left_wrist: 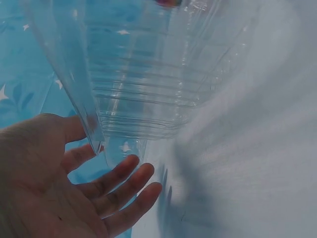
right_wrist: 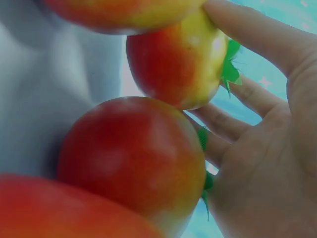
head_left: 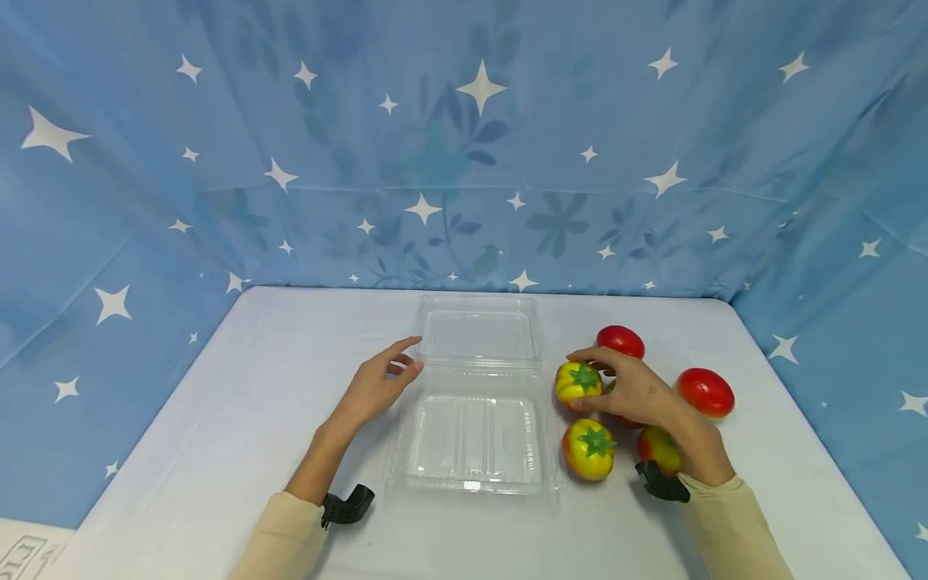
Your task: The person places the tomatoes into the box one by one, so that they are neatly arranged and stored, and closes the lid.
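Observation:
A clear plastic clamshell box [head_left: 471, 486] lies unfolded mid-table, its lid [head_left: 478, 334] at the back. Beside its left edge, near the hinge, is my left hand [head_left: 377, 385], fingers loosely spread and nothing held; in the left wrist view the plastic edge passes close by the thumb. To the right of the box my right hand [head_left: 641, 391] holds a yellow-red toy tomato [head_left: 571, 387] with a green leafy top, between thumb and fingers. A similar toy tomato [head_left: 586, 455] lies just in front of it. Another tomato [right_wrist: 133, 153] shows below the held one in the right wrist view.
A red fruit [head_left: 620, 341] lies behind my right hand and another red fruit [head_left: 706, 392] to its right. By the right wrist sits a yellow-red tomato [head_left: 656, 449], partly covered. A blue star-print curtain [head_left: 435, 145] hangs behind the white table [head_left: 304, 322].

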Demonstrator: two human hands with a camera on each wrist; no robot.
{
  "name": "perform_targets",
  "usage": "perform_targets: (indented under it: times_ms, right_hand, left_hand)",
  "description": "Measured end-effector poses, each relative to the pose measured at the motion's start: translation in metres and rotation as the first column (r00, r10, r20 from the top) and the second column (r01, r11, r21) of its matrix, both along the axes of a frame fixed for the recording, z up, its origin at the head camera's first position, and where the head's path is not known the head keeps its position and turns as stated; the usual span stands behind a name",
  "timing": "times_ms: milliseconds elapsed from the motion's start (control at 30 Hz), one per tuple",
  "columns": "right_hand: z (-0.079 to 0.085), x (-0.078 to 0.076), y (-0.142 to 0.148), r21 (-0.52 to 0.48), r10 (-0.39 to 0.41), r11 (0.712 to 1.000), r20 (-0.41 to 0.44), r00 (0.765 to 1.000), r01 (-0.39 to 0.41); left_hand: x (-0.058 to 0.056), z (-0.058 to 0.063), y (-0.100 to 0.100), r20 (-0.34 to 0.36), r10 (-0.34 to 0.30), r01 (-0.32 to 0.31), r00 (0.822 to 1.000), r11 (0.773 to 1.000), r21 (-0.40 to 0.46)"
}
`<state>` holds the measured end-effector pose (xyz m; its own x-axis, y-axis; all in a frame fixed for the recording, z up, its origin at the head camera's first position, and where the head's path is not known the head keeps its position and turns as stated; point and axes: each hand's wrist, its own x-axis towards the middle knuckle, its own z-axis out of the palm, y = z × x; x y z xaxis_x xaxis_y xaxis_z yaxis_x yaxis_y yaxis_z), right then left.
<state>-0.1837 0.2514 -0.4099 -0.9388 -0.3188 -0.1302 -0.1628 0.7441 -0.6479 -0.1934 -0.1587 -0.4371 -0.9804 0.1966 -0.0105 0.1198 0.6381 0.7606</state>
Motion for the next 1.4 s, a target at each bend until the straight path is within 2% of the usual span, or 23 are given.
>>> perform_targets:
  times_ms: [267, 467, 700, 1033, 1233, 1400]
  right_hand:
    - [0.009, 0.003, 0.001, -0.001, -0.032, 0.999, -0.047, 0.998, 0.032]
    - [0.011, 0.002, -0.01, -0.105, -0.029, 0.994, -0.052, 0.998, 0.024]
    - [0.009, 0.001, -0.02, -0.189, -0.045, 0.982, -0.083, 0.996, 0.029]
    - [0.014, -0.002, -0.024, -0.225, -0.041, 0.974, -0.151, 0.988, 0.006]
    - [0.013, -0.003, -0.028, -0.28, -0.013, 0.959, -0.189, 0.982, -0.041]
    - [0.015, -0.003, -0.033, -0.296, -0.021, 0.954, -0.195, 0.981, -0.038]
  left_hand:
    - [-0.002, -0.002, 0.008, 0.033, 0.008, -0.011, 0.999, 0.997, 0.074]
    - [0.001, -0.002, 0.003, 0.034, 0.049, -0.052, 0.998, 0.991, 0.121]
    - [0.006, -0.001, -0.004, 0.051, 0.043, -0.051, 0.998, 0.987, 0.153]
    - [-0.003, -0.002, 0.0, 0.032, 0.032, -0.038, 0.999, 0.98, 0.196]
    - [-0.003, -0.001, 0.002, 0.061, 0.036, -0.049, 0.997, 0.974, 0.223]
    - [-0.005, -0.001, 0.005, 0.091, 0.021, -0.044, 0.996, 0.962, 0.269]
